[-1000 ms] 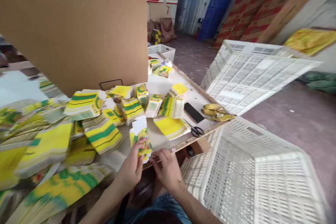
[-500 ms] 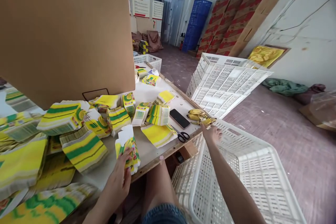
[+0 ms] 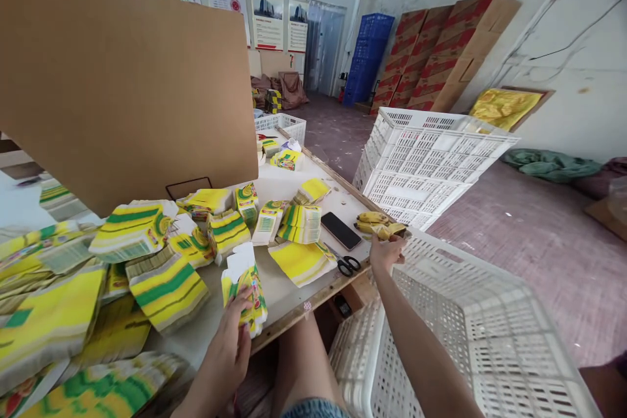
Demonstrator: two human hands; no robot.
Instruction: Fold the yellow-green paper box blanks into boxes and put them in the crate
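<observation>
My left hand (image 3: 238,333) is closed around a small stack of flattened yellow-and-green cartons (image 3: 245,277) at the table's near edge, fingers over the top and thumb at the side. At the table's right corner lie several bananas (image 3: 373,218), some looking browned or peeled. My right hand (image 3: 386,253) is at their near side, fingers curled against one, partly hidden by the hand itself. A black phone (image 3: 341,230) and black-handled scissors (image 3: 348,265) lie just left of the bananas. A yellow sheet stack (image 3: 301,262) rests beside the scissors.
Bundles of yellow cartons (image 3: 164,287) crowd the left of the table, before a large upright cardboard sheet (image 3: 132,91). A white plastic crate (image 3: 509,313) stands below my right arm, with stacked crates (image 3: 416,170) behind. Part of another person shows at the lower right edge.
My right hand has moved slightly left, and its fingers now close in on the bananas. My left hand keeps its hold on the cartons. The view has tilted up slightly.
</observation>
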